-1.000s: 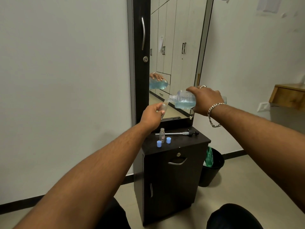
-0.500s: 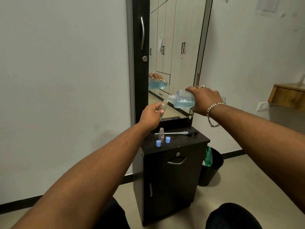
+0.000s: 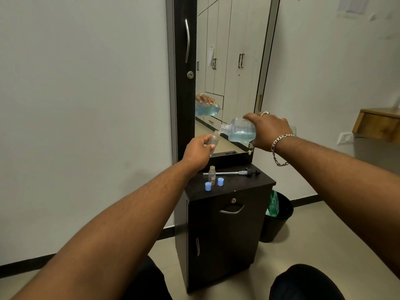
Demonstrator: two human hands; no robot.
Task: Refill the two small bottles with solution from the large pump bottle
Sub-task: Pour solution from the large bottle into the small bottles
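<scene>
Near the middle of the frame, the right hand (image 3: 269, 132) is closed around the large bottle (image 3: 240, 130), which lies tilted almost flat with blue solution inside; its open mouth touches the mouth of a small bottle (image 3: 213, 140). The left hand (image 3: 198, 151) grips this small bottle from below, leaning it toward the large one. Lower, on the dark bench (image 3: 249, 185), a second small bottle (image 3: 212, 175) stands upright between two blue caps (image 3: 208, 186), with the pump (image 3: 233, 172) lying behind it.
</scene>
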